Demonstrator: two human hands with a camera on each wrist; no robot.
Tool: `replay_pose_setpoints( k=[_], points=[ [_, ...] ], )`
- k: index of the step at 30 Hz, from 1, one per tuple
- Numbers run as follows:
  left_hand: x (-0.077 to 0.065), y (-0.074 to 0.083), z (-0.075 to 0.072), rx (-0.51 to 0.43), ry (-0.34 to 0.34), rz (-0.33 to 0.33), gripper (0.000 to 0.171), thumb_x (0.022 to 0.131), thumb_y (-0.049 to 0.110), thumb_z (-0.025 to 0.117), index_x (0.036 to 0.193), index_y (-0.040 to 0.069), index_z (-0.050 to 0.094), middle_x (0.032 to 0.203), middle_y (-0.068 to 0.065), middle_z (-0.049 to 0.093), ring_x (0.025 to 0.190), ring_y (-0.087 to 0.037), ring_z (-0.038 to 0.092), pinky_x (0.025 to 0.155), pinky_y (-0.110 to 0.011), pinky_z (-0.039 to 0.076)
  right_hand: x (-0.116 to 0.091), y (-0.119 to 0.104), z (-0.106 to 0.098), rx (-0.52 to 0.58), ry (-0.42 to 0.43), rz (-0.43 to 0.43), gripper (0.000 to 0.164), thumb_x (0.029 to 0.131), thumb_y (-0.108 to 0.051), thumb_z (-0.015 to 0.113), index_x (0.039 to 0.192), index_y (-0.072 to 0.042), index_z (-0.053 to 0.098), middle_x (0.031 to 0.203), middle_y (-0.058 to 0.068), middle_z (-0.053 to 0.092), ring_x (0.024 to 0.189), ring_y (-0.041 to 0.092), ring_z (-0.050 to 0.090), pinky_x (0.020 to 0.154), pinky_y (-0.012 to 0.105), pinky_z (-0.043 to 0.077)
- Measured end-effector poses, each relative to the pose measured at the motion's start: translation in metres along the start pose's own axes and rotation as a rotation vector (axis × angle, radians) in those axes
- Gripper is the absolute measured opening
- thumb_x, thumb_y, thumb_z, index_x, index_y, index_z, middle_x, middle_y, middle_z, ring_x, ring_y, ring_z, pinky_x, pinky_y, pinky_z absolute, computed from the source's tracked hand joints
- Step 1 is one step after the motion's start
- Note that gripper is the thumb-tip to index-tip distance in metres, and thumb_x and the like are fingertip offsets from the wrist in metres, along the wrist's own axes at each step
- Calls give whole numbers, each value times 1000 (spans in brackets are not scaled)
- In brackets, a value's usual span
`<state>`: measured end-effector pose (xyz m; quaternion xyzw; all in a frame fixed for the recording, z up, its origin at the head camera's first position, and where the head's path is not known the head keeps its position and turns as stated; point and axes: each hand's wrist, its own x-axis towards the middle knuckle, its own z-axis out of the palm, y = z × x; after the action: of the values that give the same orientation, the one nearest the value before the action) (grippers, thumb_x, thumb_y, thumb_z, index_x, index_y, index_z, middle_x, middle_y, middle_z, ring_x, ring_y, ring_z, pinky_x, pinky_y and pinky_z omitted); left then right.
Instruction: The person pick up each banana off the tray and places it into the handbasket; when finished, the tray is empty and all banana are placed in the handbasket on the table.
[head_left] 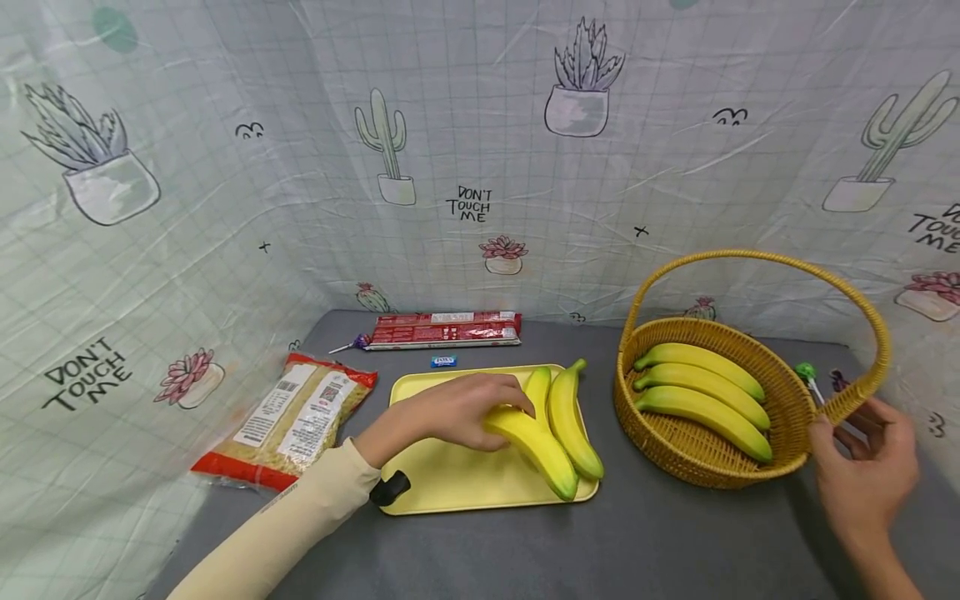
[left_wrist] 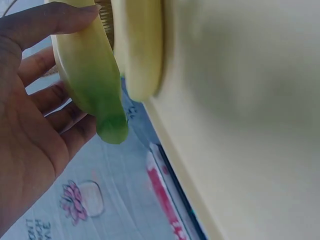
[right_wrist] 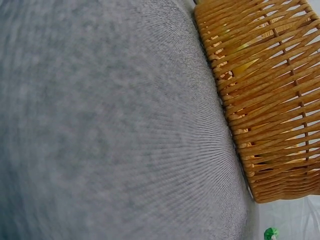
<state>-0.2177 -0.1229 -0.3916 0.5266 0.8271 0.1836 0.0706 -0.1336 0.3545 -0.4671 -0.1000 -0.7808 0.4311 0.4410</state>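
Over the yellow tray (head_left: 442,479), my left hand (head_left: 468,412) grips a yellow banana (head_left: 543,450) near one end. In the left wrist view the thumb lies across this banana (left_wrist: 87,70), whose green tip points away from the palm. Two more bananas lie on the tray's right side, one (head_left: 573,421) along the edge and another (head_left: 538,390) partly hidden behind the held one. My right hand (head_left: 870,475) holds the wicker basket (head_left: 697,471) where its handle meets the rim. Three bananas (head_left: 701,383) lie side by side inside the basket.
Left of the tray lies a red-and-clear food bag (head_left: 300,417). Behind it are red flat packages (head_left: 446,331), a purple-wrapped lollipop (head_left: 360,342) and a small blue packet (head_left: 443,362). A green lollipop (head_left: 806,372) sits beyond the basket's right side. A printed curtain (head_left: 480,167) encloses the table.
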Motion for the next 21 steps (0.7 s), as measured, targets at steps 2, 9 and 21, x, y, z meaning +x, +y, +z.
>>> replay_pose_setpoints(
  k=[2, 9, 21],
  points=[
    [7, 5, -4, -6, -4, 9, 40, 87, 16, 81, 126, 17, 73, 114, 5, 61, 96, -9, 53, 86, -24, 44, 0, 1, 1, -1, 1, -4, 53, 94, 5, 62, 145, -9, 58, 124, -22, 54, 112, 5, 59, 93, 16, 49],
    [40, 20, -14, -14, -19, 76, 41, 88, 17, 82, 128, 18, 72, 117, 5, 60, 95, -9, 53, 85, -23, 43, -1, 0, 3, -5, 0, 2, 53, 95, 5, 62, 146, -10, 58, 124, -23, 53, 112, 4, 59, 94, 16, 48],
    [106, 43, -39, 14, -88, 177, 45, 93, 22, 79, 136, 15, 69, 121, 1, 61, 97, -9, 53, 86, -21, 42, -1, -2, -1, -17, -15, 2, 53, 95, 2, 63, 146, -11, 58, 125, -23, 53, 113, 3, 58, 94, 16, 48]
  ],
)
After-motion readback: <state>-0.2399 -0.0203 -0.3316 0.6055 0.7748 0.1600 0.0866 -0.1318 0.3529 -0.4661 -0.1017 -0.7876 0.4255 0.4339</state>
